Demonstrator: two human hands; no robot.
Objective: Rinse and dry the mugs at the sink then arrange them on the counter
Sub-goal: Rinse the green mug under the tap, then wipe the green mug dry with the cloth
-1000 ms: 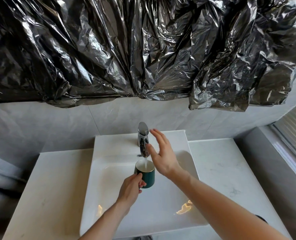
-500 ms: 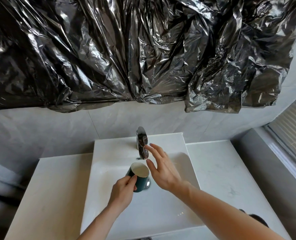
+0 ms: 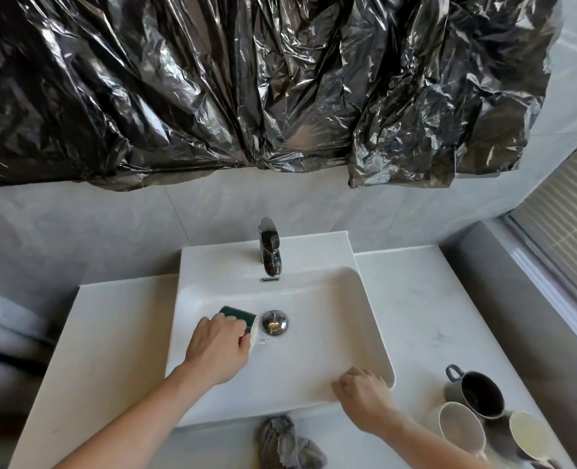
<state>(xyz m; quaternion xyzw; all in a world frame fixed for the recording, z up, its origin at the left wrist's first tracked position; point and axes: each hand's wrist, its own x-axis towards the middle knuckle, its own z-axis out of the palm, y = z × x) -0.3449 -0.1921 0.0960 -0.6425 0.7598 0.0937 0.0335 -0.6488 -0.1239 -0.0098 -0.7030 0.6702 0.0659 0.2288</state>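
My left hand [image 3: 217, 348] grips a dark green mug [image 3: 241, 319] with a white inside, tipped on its side over the white sink basin [image 3: 358, 319], its mouth turned toward the chrome drain [image 3: 274, 322]. The right hand [image 3: 361, 399] hovers over the basin's near right corner with loosely curled fingers, holding nothing. Three more mugs stand on the counter at the lower right: a dark grey one [image 3: 476, 394] and two light ones [image 3: 461, 429] [image 3: 530, 441]. No water runs from the chrome faucet [image 3: 270, 247].
A crumpled grey cloth [image 3: 285, 441] lies on the counter's front edge below the sink. White counter [image 3: 419, 306] spreads on both sides of the basin. Black plastic sheeting [image 3: 246, 79] hangs over the wall above. A window ledge runs along the right.
My left hand lowered the green mug from under the faucet and tipped it toward the drain. The water stopped. My right hand left the faucet and dropped to the basin's near right corner.
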